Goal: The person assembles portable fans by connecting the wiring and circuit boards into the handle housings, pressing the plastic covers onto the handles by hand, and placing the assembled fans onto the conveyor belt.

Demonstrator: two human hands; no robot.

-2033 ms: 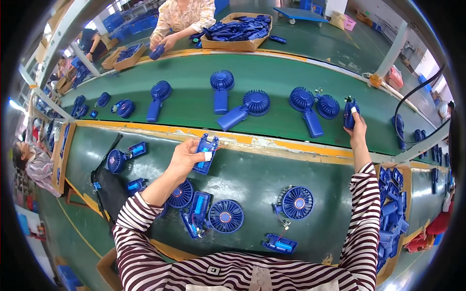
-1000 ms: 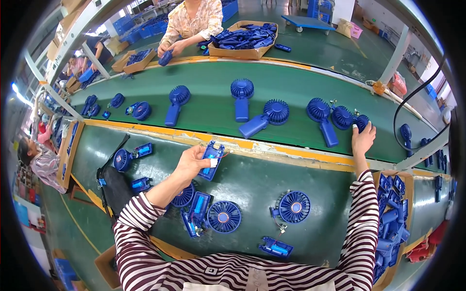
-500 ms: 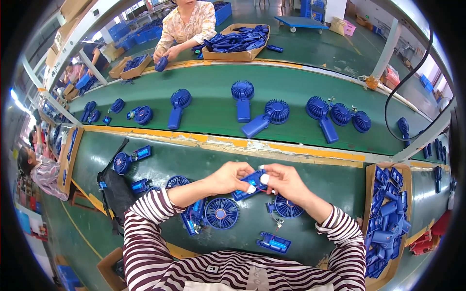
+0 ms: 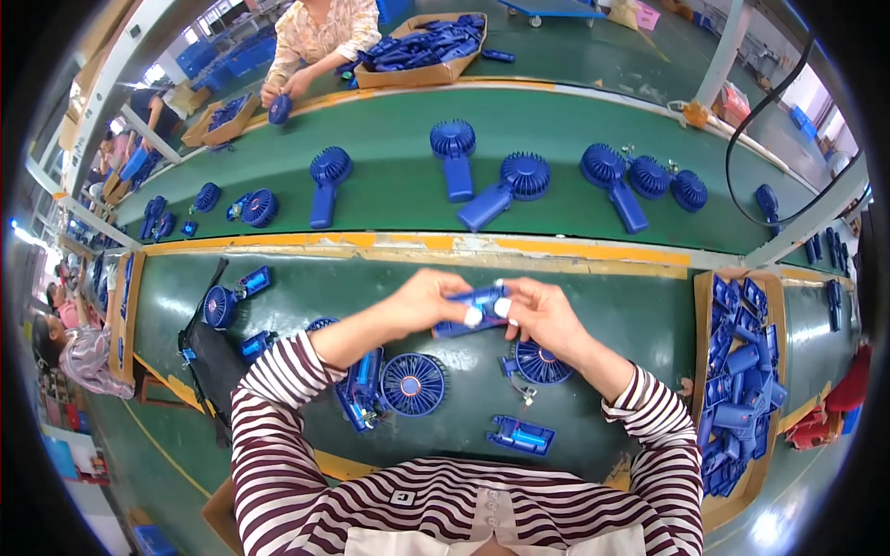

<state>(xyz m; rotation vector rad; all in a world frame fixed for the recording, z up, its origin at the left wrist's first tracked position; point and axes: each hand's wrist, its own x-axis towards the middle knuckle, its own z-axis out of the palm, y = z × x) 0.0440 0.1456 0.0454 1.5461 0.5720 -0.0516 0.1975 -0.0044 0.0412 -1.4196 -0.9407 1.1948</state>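
Over the middle of the bench, both my hands hold a blue fan handle shell with a light blue battery visible in it. My left hand is closed on its left part, and my right hand pinches the right end. Beneath my right hand lies a round fan head with a small part wired to it. Nearer to me rests an open handle shell with a battery. Below my left forearm are another fan head and an open handle with battery.
A cardboard box of blue handle shells stands at the right. On the left are a black bag and another fan. Beyond the bench, a green conveyor carries several blue fans. Across it a person holds a fan part.
My hands and the handle shell have risen slightly in the picture, and the shell has turned more level. The view has shifted a little. Across the conveyor, the person's hands are still on a fan part.
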